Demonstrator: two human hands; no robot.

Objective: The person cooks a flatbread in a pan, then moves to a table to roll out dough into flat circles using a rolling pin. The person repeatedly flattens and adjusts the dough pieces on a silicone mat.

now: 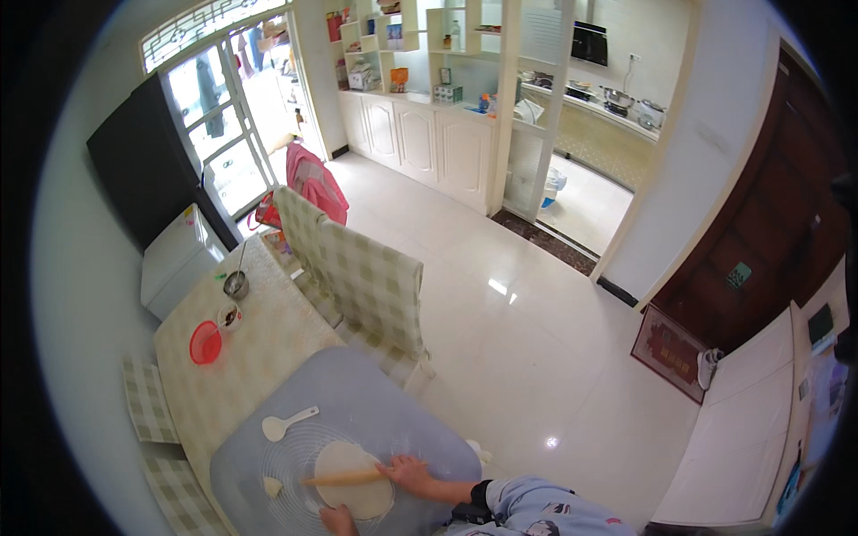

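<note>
A flat round sheet of dough [355, 499] lies on a blue-grey silicone mat [389, 402] printed with circles. Across the dough rests a wooden rolling pin [342, 478]. My right hand [407, 473] is over the pin's right part, gripping it. At the dough's near edge is my left hand [339, 520], partly cut off by the picture's bottom; its fingertips touch the dough's rim, and whether they pinch it is unclear. A small piece of dough [273, 487] sits left of the sheet. A white plastic rice paddle [288, 423] lies farther back on the mat.
Farther along the cloth-covered table [281, 342] stand a red plastic bowl [206, 342], a small cup [230, 317] and a metal bowl [236, 285] with a utensil in it. Checked fabric-covered chairs [372, 288] line the table's right side; more stand at its left.
</note>
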